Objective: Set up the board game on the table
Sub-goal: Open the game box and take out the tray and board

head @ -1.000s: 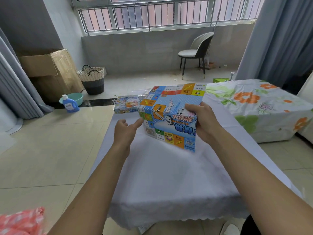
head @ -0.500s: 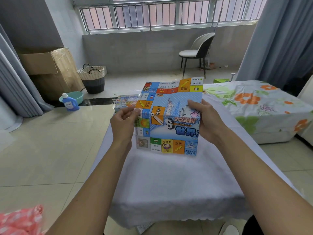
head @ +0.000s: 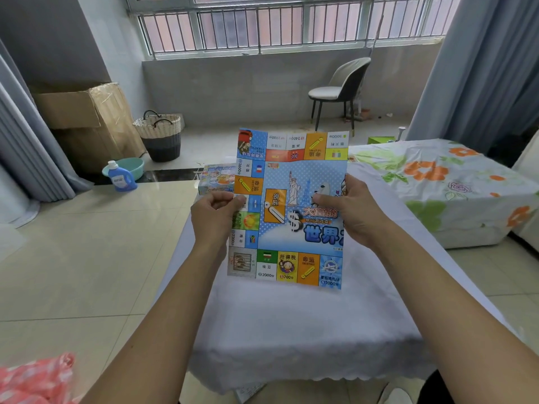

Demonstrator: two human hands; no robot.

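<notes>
Your left hand (head: 217, 212) pinches the left edge of the folded game board (head: 287, 209) and your right hand (head: 347, 212) grips its right edge, holding it upright above the bench (head: 291, 330); the game box (head: 215, 179) lies behind. Draw the edges apart evenly; lower it flat, centred.

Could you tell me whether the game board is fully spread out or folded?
Folded: the game board title is cut off at its right edge, held above the table.

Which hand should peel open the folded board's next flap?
Probably the left hand. It pinches the folded board at its left edge, where the layers look free. The right hand grips the right edge, thumb on the face, so it looks better placed to steady the sheet above the table.
</notes>
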